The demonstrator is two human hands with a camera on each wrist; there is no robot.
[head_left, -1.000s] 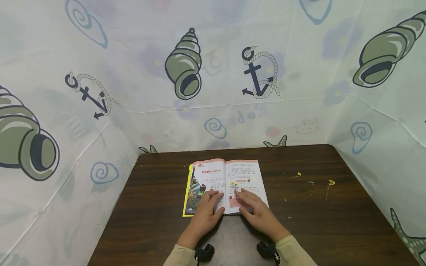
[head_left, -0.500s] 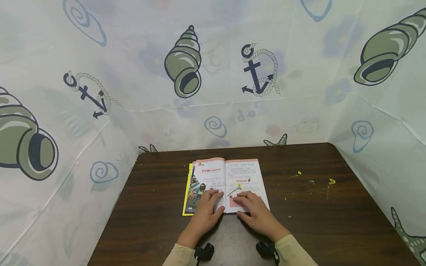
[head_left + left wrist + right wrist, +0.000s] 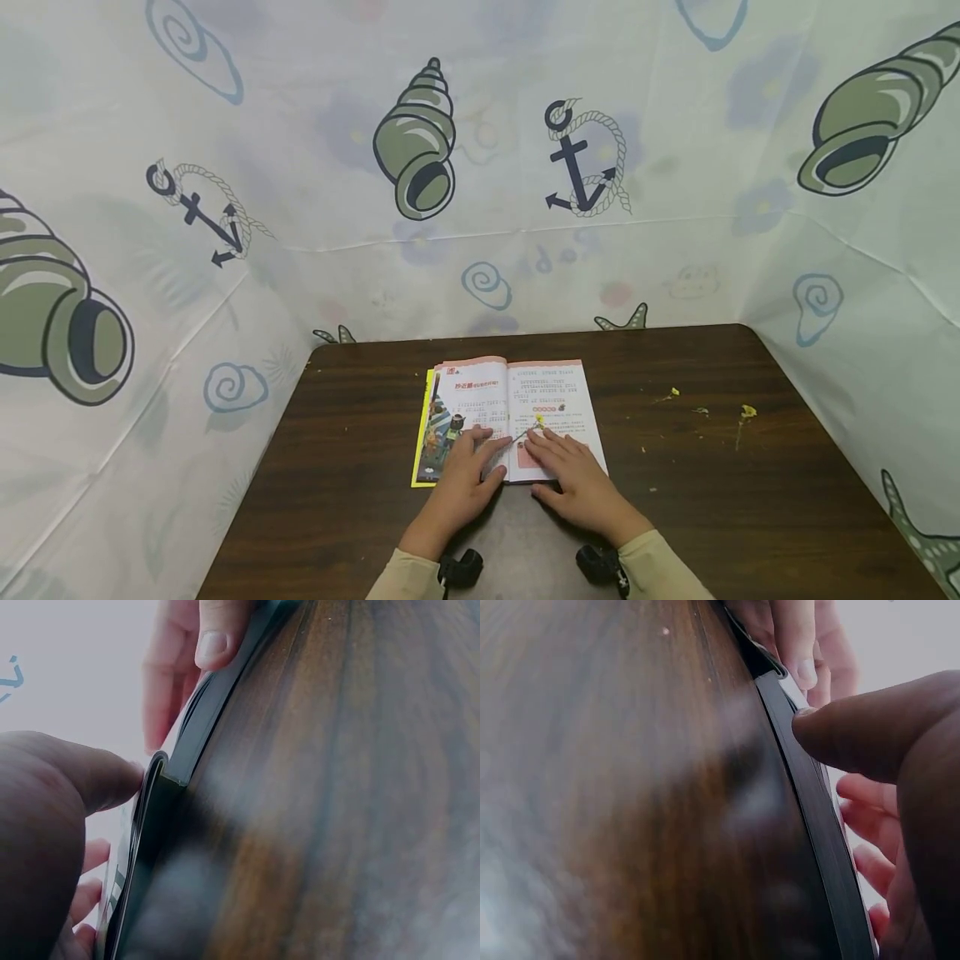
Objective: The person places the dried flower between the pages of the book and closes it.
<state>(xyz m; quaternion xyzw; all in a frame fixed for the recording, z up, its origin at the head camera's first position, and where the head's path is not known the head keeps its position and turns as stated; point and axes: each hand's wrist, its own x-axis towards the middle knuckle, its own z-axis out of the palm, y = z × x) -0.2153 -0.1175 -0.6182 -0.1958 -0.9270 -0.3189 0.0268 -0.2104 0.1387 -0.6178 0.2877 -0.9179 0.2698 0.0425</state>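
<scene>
An open book point(image 3: 555, 379) with printed text and a picture lies on the dark wooden table. My left hand point(image 3: 463, 483) rests on the lower left page, fingers spread, its index finger reaching the centre fold. On the lower right page lies my right hand point(image 3: 583, 483), fingers extended. A small yellow flower point(image 3: 539, 422) lies slantwise on the right page, its thin stem running toward my left index fingertip and my right fingertips right below it. In the wrist views, the left thumb point(image 3: 105, 776) and the right thumb point(image 3: 855, 731) sit at the book's near edge.
Right of the book, more yellow flowers point(image 3: 747, 412) and small plant bits point(image 3: 701, 411) are scattered on the table point(image 3: 330, 467). A yellow cover edge point(image 3: 420, 442) shows under the left page. Patterned cloth point(image 3: 517, 183) hangs around the table.
My right hand first drew back from the flower, leaving it slanted on the page; its fingers have since straightened toward it. My left index finger has shifted slightly toward the stem.
</scene>
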